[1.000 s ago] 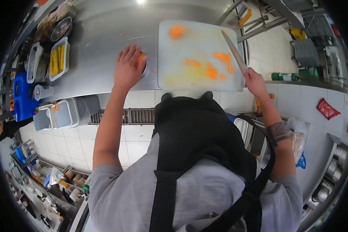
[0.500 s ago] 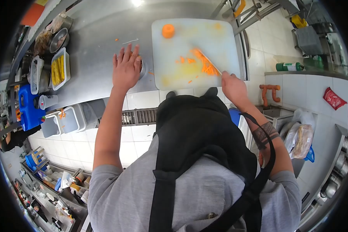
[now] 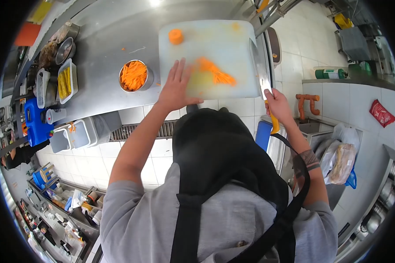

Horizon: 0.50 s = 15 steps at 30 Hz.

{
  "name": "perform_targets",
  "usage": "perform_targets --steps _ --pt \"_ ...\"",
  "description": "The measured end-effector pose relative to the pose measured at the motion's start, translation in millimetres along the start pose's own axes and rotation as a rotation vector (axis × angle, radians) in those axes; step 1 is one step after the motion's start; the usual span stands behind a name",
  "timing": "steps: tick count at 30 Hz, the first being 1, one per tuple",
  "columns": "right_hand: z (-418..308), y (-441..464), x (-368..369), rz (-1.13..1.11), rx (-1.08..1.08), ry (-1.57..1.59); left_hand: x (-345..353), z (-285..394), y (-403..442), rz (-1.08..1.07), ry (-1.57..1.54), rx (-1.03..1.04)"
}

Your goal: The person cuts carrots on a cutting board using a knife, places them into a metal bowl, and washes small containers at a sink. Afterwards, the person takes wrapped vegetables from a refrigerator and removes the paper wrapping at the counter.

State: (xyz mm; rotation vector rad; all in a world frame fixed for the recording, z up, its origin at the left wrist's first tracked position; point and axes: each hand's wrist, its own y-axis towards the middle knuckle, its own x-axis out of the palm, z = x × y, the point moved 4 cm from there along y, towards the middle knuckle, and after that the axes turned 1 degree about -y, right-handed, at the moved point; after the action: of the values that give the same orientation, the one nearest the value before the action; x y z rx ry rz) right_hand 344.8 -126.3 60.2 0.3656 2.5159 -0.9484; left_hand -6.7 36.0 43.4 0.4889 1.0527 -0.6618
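Note:
My left hand (image 3: 175, 87), fingers spread and holding nothing, is over the lower left part of the white cutting board (image 3: 210, 37). Just right of its fingers lies a heap of orange strips (image 3: 217, 73). A short, thick orange piece (image 3: 176, 37) stands near the board's upper left corner. My right hand (image 3: 277, 104) is closed on a knife (image 3: 265, 87) at the board's right edge; its yellow handle shows below the fist. Left of the board, a round metal container (image 3: 147, 80) is full of orange strips (image 3: 134, 76).
A white basket (image 3: 74, 83) with yellow pieces and a metal bowl (image 3: 65, 50) stand at the left of the steel counter (image 3: 102, 57). A blue jug (image 3: 37, 122) and grey bins (image 3: 81, 133) are by its front left edge. Pipes (image 3: 278, 16) run beyond the board.
My left hand has left the metal container and moved right onto the board. The strips are gathered closer together. My right hand has moved with the knife to the board's right edge.

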Motion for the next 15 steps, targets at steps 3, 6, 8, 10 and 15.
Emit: perform_targets --steps 3,6,8,10,15 --pt "19 -1 -2 -0.059 0.049 0.135 19 3 31 0.021 0.026 -0.05" --pt "36 -11 16 -0.109 0.132 0.208 23 10 62 -0.026 0.008 -0.074" --pt "37 -15 34 -0.101 0.145 0.262 28 14 79 -0.057 -0.052 -0.024" --pt "31 -22 55 -0.056 0.184 0.263 36 28 90 -0.084 -0.114 0.045" --pt "4 -33 126 0.0 0.139 0.37 62 55 91 0.068 -0.302 0.165"
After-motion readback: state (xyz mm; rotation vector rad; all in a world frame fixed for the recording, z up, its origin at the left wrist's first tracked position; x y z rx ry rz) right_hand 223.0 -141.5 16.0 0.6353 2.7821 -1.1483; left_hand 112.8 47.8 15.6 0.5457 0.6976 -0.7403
